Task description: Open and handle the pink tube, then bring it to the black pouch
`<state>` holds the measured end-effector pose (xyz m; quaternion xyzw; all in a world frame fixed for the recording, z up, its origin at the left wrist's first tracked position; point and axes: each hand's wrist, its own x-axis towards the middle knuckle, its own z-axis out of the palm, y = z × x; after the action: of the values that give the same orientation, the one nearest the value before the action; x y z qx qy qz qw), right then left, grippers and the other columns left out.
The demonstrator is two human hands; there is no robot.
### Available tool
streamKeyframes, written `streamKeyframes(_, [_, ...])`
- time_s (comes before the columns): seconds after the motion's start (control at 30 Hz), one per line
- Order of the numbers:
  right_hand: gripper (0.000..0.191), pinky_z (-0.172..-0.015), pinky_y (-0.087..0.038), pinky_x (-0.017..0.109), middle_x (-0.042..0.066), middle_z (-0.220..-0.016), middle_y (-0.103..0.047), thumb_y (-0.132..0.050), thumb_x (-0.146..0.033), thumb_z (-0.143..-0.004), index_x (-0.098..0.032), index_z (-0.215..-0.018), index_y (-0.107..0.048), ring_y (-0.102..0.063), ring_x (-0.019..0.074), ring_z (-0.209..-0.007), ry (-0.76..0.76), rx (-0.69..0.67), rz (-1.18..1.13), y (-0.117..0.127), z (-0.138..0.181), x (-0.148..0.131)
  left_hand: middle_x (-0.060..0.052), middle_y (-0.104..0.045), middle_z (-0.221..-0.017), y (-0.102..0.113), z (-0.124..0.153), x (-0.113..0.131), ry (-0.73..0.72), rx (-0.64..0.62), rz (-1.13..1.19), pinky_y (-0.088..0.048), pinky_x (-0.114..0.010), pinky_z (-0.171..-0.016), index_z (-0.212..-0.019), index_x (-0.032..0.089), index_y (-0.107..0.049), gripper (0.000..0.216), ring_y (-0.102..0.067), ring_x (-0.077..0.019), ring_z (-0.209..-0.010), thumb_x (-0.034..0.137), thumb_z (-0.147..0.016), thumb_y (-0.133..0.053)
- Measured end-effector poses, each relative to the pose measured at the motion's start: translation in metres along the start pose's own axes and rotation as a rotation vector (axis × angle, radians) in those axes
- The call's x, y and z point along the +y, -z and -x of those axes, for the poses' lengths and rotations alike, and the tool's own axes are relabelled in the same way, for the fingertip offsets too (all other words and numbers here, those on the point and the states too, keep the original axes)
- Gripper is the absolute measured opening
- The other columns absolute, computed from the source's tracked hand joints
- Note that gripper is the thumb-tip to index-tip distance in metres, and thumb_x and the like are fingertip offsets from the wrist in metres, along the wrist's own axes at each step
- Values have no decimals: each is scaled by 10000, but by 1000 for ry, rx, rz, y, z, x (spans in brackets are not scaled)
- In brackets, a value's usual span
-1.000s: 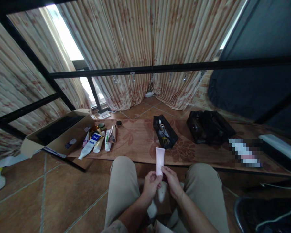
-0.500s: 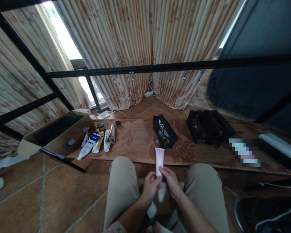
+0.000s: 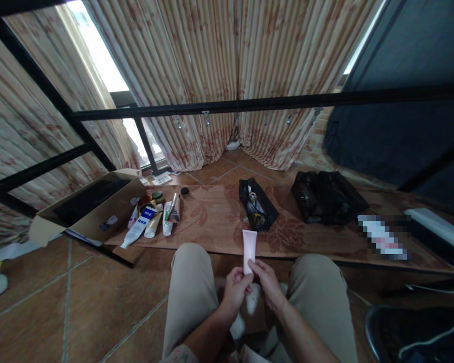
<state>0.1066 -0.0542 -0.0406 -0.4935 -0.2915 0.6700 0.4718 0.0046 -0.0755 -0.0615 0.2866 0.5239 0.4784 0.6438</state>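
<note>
Between my knees, a pale pink squeeze tube points away from me, its flat crimped end up. My left hand has its fingers closed around the lower, cap end of the tube. The thumb and fingers of my right hand grip the tube's right side just above. The cap itself is hidden by my fingers. Just beyond the tube sits a small black mesh pouch, standing open with several small items inside.
Several tubes and jars lie at the left of the low bench, beside an open cardboard box. A larger black mesh bag stands to the right. A dark metal bar crosses beyond, before curtains.
</note>
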Motion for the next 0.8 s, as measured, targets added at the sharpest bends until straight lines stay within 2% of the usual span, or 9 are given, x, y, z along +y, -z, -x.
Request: streamKeyframes(0.8, [435,-518,-373,259,8,-598,-614,-743,-583,-573,-176,-686,-642,-513,139,-533,14,28,42,-1,0,-2,45,-542,-534,0,1,1,4,9,18,-356,-188,-425,-773,156,-552,472,-477,-66,-409,514,-562,-776])
